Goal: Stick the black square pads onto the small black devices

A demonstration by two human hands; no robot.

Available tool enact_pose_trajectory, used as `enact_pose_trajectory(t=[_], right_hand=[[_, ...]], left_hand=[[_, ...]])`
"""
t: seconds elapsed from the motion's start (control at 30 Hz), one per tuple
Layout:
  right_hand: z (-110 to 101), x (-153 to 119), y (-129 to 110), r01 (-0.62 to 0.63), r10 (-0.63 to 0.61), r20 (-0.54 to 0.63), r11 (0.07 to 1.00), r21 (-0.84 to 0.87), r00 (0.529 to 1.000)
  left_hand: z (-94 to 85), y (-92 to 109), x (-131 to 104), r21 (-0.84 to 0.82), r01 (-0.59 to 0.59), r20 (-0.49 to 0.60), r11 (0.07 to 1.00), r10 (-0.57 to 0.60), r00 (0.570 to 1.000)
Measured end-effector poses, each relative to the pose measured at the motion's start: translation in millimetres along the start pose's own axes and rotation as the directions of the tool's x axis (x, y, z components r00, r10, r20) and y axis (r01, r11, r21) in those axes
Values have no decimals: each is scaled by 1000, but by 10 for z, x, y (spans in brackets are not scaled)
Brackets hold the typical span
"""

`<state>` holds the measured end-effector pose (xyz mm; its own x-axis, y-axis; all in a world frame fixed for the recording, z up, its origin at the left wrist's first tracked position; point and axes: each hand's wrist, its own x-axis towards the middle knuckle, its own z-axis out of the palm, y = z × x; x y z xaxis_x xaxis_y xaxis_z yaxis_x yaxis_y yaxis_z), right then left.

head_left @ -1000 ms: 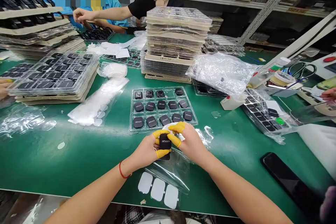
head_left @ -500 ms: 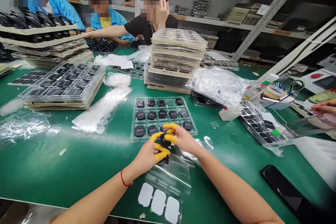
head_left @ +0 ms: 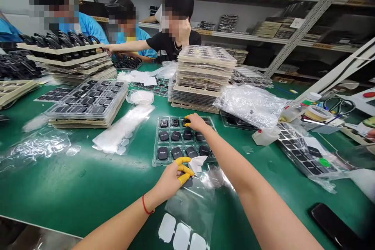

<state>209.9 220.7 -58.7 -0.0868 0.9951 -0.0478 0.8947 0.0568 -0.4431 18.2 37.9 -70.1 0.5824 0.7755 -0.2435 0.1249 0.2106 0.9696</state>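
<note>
My left hand (head_left: 172,177), with yellow finger covers, has its fingers closed on a black square piece (head_left: 188,181), partly hidden beneath them. A crumpled white wipe (head_left: 197,163) touches those fingertips; whether they grip it, I cannot tell. Ahead lies a clear compartment tray (head_left: 154,159) with rows of black square pieces. In its back row are watch cases (head_left: 164,123) with their backs showing. My right hand (head_left: 195,122) reaches there, fingers closed around the third watch case (head_left: 185,122), mostly covered. My right forearm hides the tray's right side. Clear film with white rounded labels (head_left: 166,227) lies nearer me.
Behind the tray rises a tall tray stack (head_left: 202,80). Filled trays (head_left: 84,103) and a bag of white film discs (head_left: 117,136) sit left. Bubble wrap (head_left: 253,105), a small white bottle (head_left: 266,136) and a phone (head_left: 334,224) lie right. Co-workers (head_left: 175,43) sit across.
My right hand has left the black piece near my left hand and reached to the tray's back row. The white wipe now shows by my left fingers. The view has tilted up.
</note>
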Motion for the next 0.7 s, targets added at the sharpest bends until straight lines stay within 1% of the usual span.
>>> enact_pose_trajectory(t=[0.1, 0.17, 0.23, 0.3, 0.33, 0.37, 0.43, 0.47, 0.5, 0.53, 0.6, 0.67, 0.7], right_hand=[[-32, 12, -103, 14, -14, 38, 1000, -2, 999], [-64, -138, -196, 36, -37, 17, 999, 19, 999], [-71, -458, -317, 90, -89, -15, 994, 54, 996], [-52, -910, -446, 189, -188, -13, 976, 110, 982], [-40, -1154, -502, 300, -305, -6, 935, 187, 952], [-29, -1389, -545, 372, -385, 10, 898, 234, 923], [-14, -1780, -585, 418, -448, 43, 861, 288, 893], [-7, -1917, -581, 405, -443, 49, 855, 325, 895], [3, -2012, -562, 364, -405, 38, 854, 372, 913], [18, -2068, -533, 301, -341, 17, 850, 431, 940], [63, -2093, -457, 140, -158, -17, 816, 560, 987], [117, -2057, -386, 3, -5, 1, 758, 653, 1000], [140, -2036, -360, -45, 31, 33, 734, 678, 999]], left_hand=[[0, 29, 15, -53, 2, -12, 999, -3, 1000], [-5, 60, 16, -103, 2, -40, 995, -6, 999], [-11, 96, 9, -174, -4, -88, 985, -12, 996], [-15, 122, -2, -260, -26, -101, 965, 0, 995], [-15, 128, -6, -292, -49, -96, 955, 21, 995], [-15, 128, -9, -308, -76, -85, 948, 53, 995], [-10, 116, -12, -298, -135, -48, 945, 127, 991], [-5, 108, -13, -269, -157, -24, 950, 156, 987], [3, 99, -15, -229, -167, 6, 959, 173, 985], [14, 92, -19, -184, -170, 38, 968, 180, 983], [43, 84, -34, -91, -173, 89, 981, 181, 979], [70, 75, -60, -11, -187, 97, 982, 188, 977], [79, 66, -76, 21, -194, 94, 981, 192, 977]])
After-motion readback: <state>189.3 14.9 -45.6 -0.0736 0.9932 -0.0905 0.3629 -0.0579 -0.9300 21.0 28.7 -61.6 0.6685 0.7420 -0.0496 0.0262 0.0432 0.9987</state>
